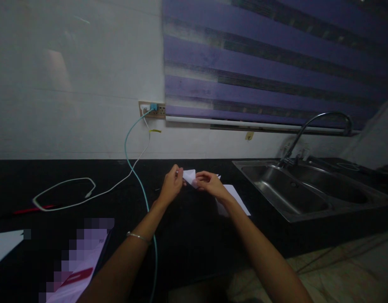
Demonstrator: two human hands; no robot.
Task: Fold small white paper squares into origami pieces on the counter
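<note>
A small folded piece of white paper [190, 176] is held between both hands above the black counter [187, 235]. My left hand [171, 185] pinches its left edge, fingers closed; a thin bracelet sits on that wrist. My right hand [209, 184] grips the paper's right side with curled fingers. A flat white sheet [236, 198] lies on the counter just under and right of my right hand.
A steel sink [288, 189] with a curved tap [320, 122] is set in the counter at right. A teal cable [140, 176] and a white cable [67, 193] run from a wall socket [152, 109] across the counter. Papers [4, 244] lie at the front left.
</note>
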